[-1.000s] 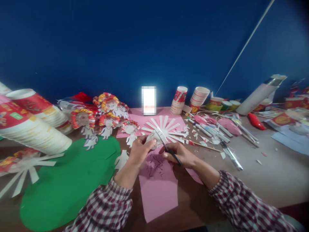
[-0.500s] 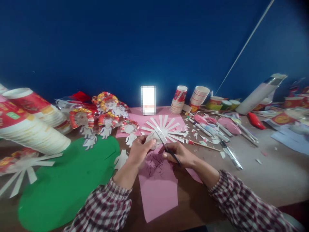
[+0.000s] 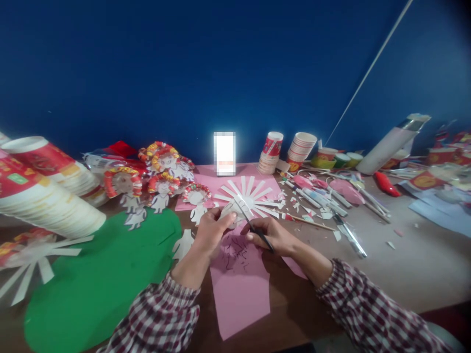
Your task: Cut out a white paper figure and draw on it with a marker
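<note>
The left hand [image 3: 211, 233] has its grip closed on a small piece of pale paper [image 3: 228, 218], held up over the middle of the table [image 3: 305, 318]. The grip of the right hand [image 3: 277, 239] is closed around dark-handled scissors [image 3: 264, 239], whose blades slant up and left to the pale paper; whether they are spread I cannot tell. Below the hands lies a pink sheet [image 3: 241, 301] with dark strokes near its top. Just beyond the hands, a white fringed disc [image 3: 252, 196] fans its strips over more pink paper [image 3: 204, 171]. A white cutout [image 3: 183, 244] lies beside the left wrist, next to a green sheet [image 3: 106, 284]. Markers [image 3: 308, 197], a brush [image 3: 309, 221] and paper scraps [image 3: 295, 203] lie to the right, with two cup stacks [image 3: 270, 153] behind.
</note>
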The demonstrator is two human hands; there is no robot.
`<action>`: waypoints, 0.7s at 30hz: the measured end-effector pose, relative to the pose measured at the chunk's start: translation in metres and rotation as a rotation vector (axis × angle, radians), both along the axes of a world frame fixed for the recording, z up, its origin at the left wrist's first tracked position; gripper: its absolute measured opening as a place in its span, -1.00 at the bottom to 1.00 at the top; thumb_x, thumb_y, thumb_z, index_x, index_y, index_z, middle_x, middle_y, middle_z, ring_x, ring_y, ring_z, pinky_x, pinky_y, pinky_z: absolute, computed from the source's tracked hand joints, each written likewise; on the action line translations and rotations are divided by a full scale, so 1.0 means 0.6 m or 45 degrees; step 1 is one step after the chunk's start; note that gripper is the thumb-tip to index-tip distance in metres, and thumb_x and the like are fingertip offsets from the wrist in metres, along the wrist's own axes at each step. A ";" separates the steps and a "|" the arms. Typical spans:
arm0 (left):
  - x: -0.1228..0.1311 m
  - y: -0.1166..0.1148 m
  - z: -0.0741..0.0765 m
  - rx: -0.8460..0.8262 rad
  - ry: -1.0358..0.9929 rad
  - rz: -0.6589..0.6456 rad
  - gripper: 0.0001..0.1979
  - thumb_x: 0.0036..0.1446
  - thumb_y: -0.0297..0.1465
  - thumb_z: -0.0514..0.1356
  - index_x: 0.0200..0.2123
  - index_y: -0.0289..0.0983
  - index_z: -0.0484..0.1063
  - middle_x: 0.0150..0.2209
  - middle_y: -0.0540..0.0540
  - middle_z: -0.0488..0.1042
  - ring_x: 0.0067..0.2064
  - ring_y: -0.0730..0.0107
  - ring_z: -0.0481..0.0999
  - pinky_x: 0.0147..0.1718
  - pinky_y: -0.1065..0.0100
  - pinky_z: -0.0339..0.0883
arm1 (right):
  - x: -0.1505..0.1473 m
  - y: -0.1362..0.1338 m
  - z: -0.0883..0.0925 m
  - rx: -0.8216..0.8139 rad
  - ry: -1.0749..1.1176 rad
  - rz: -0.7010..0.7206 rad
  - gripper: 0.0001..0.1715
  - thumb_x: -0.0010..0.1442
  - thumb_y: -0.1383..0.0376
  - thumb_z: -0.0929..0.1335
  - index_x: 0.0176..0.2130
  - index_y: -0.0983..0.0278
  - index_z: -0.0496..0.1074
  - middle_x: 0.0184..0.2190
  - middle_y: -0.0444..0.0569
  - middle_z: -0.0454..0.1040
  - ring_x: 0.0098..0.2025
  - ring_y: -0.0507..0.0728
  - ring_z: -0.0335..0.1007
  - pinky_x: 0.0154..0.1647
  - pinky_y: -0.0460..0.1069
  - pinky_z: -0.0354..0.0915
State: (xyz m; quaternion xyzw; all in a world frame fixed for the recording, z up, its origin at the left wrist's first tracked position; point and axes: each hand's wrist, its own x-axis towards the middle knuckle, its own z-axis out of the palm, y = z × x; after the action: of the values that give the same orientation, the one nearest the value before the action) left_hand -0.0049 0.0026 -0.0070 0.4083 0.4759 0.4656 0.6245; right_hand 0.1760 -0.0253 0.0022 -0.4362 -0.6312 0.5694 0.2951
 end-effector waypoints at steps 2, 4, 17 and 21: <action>0.000 0.000 0.000 -0.004 -0.013 -0.003 -0.71 -0.17 -0.30 0.36 -0.37 -0.35 0.48 -0.52 -0.01 0.44 -0.49 0.45 0.41 -0.48 0.40 0.30 | 0.000 0.000 0.000 0.013 -0.005 0.000 -0.37 -0.02 -0.10 0.44 -0.28 0.43 0.49 -0.65 -0.19 0.25 -0.61 -0.05 0.12 -0.60 -0.14 0.04; 0.000 0.000 -0.001 -0.010 -0.019 -0.002 -0.71 -0.16 -0.30 0.36 -0.35 -0.35 0.48 -0.52 -0.01 0.44 -0.49 0.44 0.41 -0.47 0.40 0.30 | 0.000 0.000 -0.001 0.017 -0.010 0.000 -0.39 -0.01 -0.09 0.44 -0.28 0.43 0.49 -0.65 -0.18 0.26 -0.60 -0.05 0.13 -0.60 -0.14 0.04; 0.006 -0.004 0.008 -0.024 -0.151 0.007 -0.65 -0.18 -0.27 0.38 -0.32 -0.34 0.47 -0.50 0.00 0.44 -0.48 0.45 0.42 -0.45 0.39 0.34 | 0.000 0.000 0.001 -0.009 0.018 -0.008 -0.42 -0.02 -0.06 0.46 -0.30 0.42 0.48 -0.63 -0.17 0.29 -0.60 -0.05 0.18 -0.60 -0.15 0.07; 0.009 -0.008 0.013 -0.058 -0.161 0.012 -0.70 -0.19 -0.29 0.38 -0.38 -0.33 0.46 -0.55 0.03 0.40 -0.50 0.48 0.40 -0.47 0.43 0.31 | 0.001 -0.001 -0.003 -0.045 0.105 0.014 -0.41 -0.02 -0.06 0.46 -0.26 0.41 0.47 -0.60 -0.15 0.34 -0.57 -0.02 0.28 -0.58 -0.14 0.18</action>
State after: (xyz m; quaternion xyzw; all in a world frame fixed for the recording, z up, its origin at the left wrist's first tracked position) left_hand 0.0006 -0.0020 0.0007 0.3615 0.4479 0.4824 0.6603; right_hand 0.1767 -0.0257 0.0005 -0.4140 -0.6109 0.5995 0.3099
